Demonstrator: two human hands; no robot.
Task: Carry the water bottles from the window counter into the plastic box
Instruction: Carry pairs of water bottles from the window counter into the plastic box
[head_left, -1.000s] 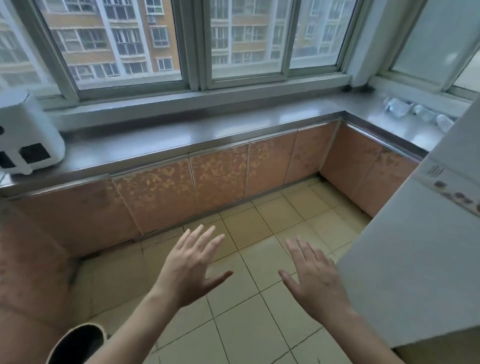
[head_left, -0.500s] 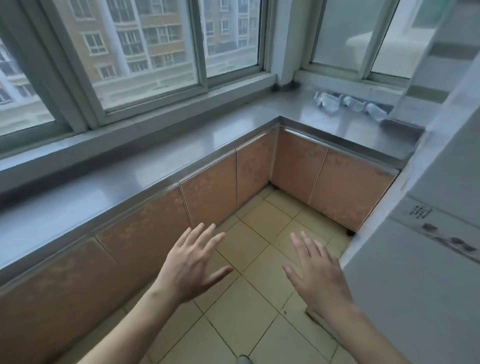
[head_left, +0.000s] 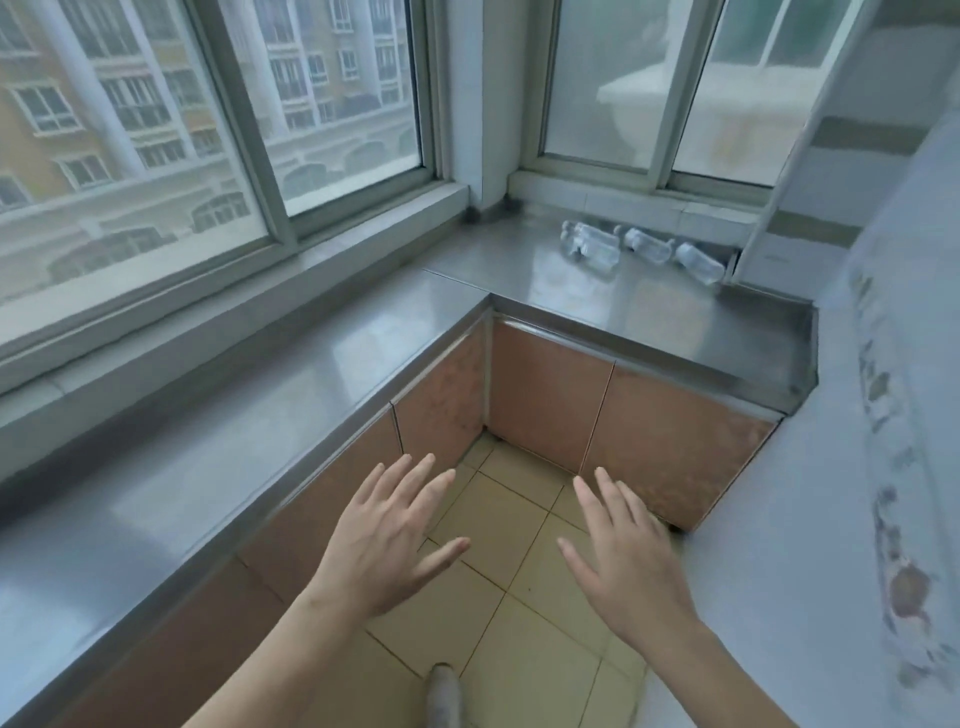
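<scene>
Several clear water bottles (head_left: 641, 249) lie on their sides in a row on the steel window counter (head_left: 597, 312), at the far right under the side window. My left hand (head_left: 387, 540) and my right hand (head_left: 628, 558) hover low over the tiled floor, palms down, fingers spread, both empty. They are well short of the bottles. No plastic box is in view.
The L-shaped steel counter runs along the left window and turns right at the corner. Orange cabinet doors (head_left: 550, 405) sit below it. A tall white appliance (head_left: 857, 467) fills the right side. A shoe tip (head_left: 441, 696) shows on the beige floor tiles.
The view has swung right and moved closer to the counter corner; the bottles now look larger and nearer. The white appliance on the left counter has left the view. Both hands stay spread.
</scene>
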